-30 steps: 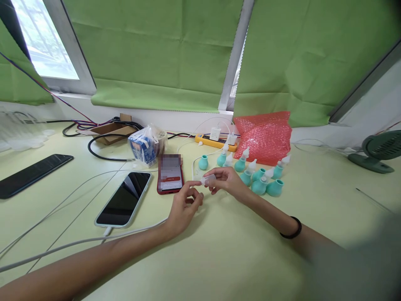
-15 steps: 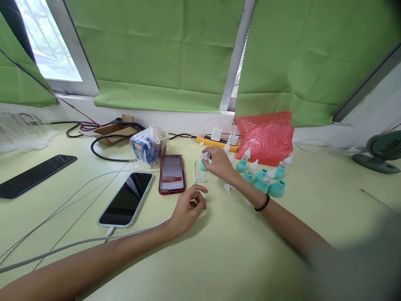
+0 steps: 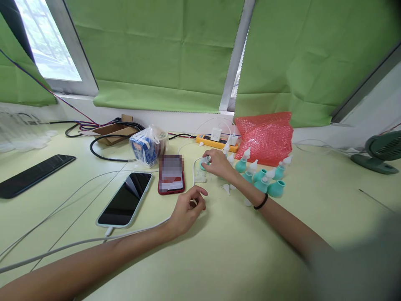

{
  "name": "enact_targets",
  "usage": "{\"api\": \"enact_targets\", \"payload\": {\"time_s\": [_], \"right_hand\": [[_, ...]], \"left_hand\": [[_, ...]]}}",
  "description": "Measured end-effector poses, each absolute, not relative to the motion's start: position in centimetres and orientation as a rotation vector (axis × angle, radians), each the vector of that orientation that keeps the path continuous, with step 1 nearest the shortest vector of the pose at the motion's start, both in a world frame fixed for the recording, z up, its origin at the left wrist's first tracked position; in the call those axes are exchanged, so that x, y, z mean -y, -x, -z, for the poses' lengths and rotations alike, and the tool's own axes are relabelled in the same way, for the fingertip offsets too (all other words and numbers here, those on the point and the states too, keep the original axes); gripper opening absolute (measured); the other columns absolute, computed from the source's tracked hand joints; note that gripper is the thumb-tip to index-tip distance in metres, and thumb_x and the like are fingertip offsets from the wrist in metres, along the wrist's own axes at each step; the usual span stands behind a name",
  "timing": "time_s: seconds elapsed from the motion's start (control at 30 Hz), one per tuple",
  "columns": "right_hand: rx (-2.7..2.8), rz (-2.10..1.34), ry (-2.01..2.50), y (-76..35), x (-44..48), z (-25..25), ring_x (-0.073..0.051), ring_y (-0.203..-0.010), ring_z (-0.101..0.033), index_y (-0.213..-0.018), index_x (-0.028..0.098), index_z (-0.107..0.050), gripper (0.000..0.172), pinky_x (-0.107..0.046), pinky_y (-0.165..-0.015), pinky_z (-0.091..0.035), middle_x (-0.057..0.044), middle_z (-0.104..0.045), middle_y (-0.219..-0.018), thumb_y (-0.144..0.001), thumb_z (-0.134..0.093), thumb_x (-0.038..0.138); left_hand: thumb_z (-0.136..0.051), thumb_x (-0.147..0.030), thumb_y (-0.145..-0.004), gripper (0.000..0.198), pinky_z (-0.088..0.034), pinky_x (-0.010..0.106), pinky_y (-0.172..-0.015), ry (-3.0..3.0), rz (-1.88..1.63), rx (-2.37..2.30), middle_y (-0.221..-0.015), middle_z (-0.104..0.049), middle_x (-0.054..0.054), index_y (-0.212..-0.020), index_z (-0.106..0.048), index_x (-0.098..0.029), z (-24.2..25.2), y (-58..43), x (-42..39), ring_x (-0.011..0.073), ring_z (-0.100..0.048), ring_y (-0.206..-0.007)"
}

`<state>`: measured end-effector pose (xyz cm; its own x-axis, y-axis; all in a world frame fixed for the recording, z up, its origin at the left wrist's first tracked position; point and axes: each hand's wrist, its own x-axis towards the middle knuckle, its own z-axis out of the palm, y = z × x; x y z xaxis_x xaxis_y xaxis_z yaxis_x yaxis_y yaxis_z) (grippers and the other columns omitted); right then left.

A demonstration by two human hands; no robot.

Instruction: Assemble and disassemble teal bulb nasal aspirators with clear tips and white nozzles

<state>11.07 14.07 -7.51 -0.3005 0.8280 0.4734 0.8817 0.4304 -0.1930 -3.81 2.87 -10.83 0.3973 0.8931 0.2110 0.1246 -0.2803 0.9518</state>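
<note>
My right hand (image 3: 216, 162) is closed in a pinch on a small translucent plastic piece (image 3: 207, 159). Just under it is a small teal bulb (image 3: 202, 166), partly hidden by my fingers. My left hand (image 3: 188, 208) rests on the table near the red-cased phone, its fingers loosely curled and apart, holding nothing. To the right of my right hand stand several teal rubber bulbs (image 3: 276, 189), some bearing translucent pointed nozzles (image 3: 247, 154). A loose translucent nozzle (image 3: 226, 188) lies below my right wrist.
A red-cased phone (image 3: 171, 184) and a charging phone (image 3: 125, 200) lie left. Behind are a yellow power strip (image 3: 216, 142), a red bubble-wrap bag (image 3: 266, 140) and a bagged blue packet (image 3: 144, 148). A white cable (image 3: 84, 240) passes by my left forearm. A green fan (image 3: 382, 152) stands right.
My right hand has lowered slightly, bringing the plastic piece down onto or close against the teal bulb. My left hand has hardly moved.
</note>
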Motion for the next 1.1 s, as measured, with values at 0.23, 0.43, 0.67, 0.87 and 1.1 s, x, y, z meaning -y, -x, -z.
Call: {"api": "enact_targets", "payload": {"time_s": [0.23, 0.43, 0.67, 0.87, 1.1], "right_hand": [[2.242, 0.198, 1.371, -10.9, -13.8, 7.7, -0.016, -0.069, -0.052, -0.085, 0.013, -0.057, 0.022, -0.026, -0.065, -0.039, -0.008, -0.055, -0.086, -0.067, -0.052, 0.025], [2.290, 0.201, 1.303, -11.4, -14.0, 7.6, -0.015, -0.064, -0.053, -0.083, 0.012, -0.059, 0.020, -0.025, -0.062, -0.039, -0.006, -0.058, -0.074, -0.066, -0.055, 0.022], [2.219, 0.183, 1.205, -10.4, -10.8, 4.4, -0.011, -0.057, -0.052, -0.086, 0.011, -0.059, 0.022, -0.024, -0.060, -0.043, -0.005, -0.058, -0.073, -0.069, -0.052, 0.023], [2.190, -0.332, 0.968, -10.6, -5.2, 2.0, -0.010, -0.058, -0.054, -0.078, 0.016, -0.059, 0.014, -0.019, -0.049, -0.046, -0.001, -0.059, -0.068, -0.066, -0.055, 0.022], [2.044, -0.717, 1.024, -12.0, -2.4, 4.1, -0.011, -0.059, -0.055, -0.078, 0.016, -0.060, 0.018, -0.021, -0.051, -0.051, -0.003, -0.059, -0.071, -0.063, -0.060, 0.026]], "left_hand": [[-0.041, -0.015, -0.075, 0.009, -0.035, 0.019, -0.049, -1.688, -0.983, -0.912, -0.058, -0.044, -0.004, -0.083, -0.044, -0.018, 10.8, 3.7, -2.9, 0.0096, -0.046, -0.057], [-0.041, -0.016, -0.075, 0.008, -0.035, 0.019, -0.049, -1.676, -0.970, -0.915, -0.056, -0.044, -0.004, -0.082, -0.044, -0.018, 10.7, 3.8, -2.8, 0.0093, -0.046, -0.056], [-0.043, -0.022, -0.077, 0.013, -0.038, 0.019, -0.052, -1.582, -1.093, -0.905, -0.069, -0.047, -0.002, -0.090, -0.039, -0.020, 10.3, 3.8, -2.8, 0.0100, -0.046, -0.064], [-0.057, -0.028, -0.069, 0.038, -0.044, 0.019, -0.055, -1.430, -1.286, -0.897, -0.092, -0.043, 0.001, -0.093, -0.027, -0.024, 9.9, 3.8, -2.6, 0.0112, -0.047, -0.076], [-0.054, -0.028, -0.070, 0.046, -0.043, 0.018, -0.050, -1.487, -1.165, -0.905, -0.085, -0.047, 0.001, -0.108, -0.028, -0.024, 9.9, 3.6, -2.8, 0.0123, -0.048, -0.073]]}}
